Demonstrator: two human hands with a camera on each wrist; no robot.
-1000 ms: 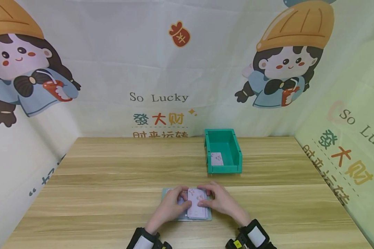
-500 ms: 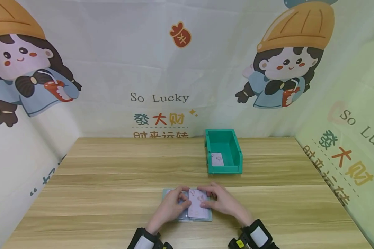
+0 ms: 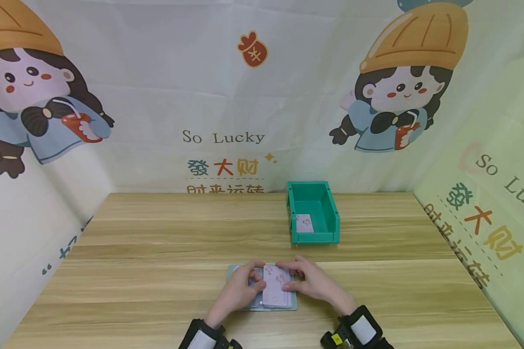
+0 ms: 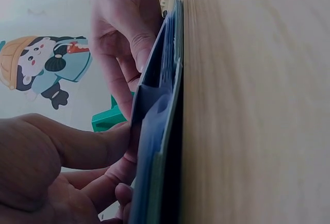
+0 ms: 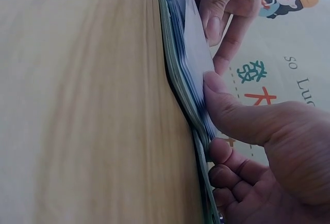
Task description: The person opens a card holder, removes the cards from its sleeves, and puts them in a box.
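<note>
On the table before me lies an open pale blue-green card album (image 3: 255,305) with clear sleeves. A pale pink printed card (image 3: 274,293) covers its right half. My left hand (image 3: 241,290) pinches the card's left edge between thumb and fingers. From the other side, my right hand (image 3: 310,280) holds the card, thumb on its face and fingertips near the top right edge. The left wrist view shows the card standing away from a loose clear sleeve (image 4: 154,126). Several stacked layers (image 5: 180,20) show under the card in the right wrist view; parts of the fingers are hidden behind the album.
Beyond the hands, a green open-front bin (image 3: 320,206) stands toward the back of the wooden table (image 3: 157,242). Inside it, at the front left, lies a similar pink printed card (image 3: 304,223). Printed cloth (image 3: 157,97) hangs behind and at both sides.
The right thumb and wrist have shifted slightly right along the card. Both hands otherwise keep nearly the same place, and the album and bin stay put.
</note>
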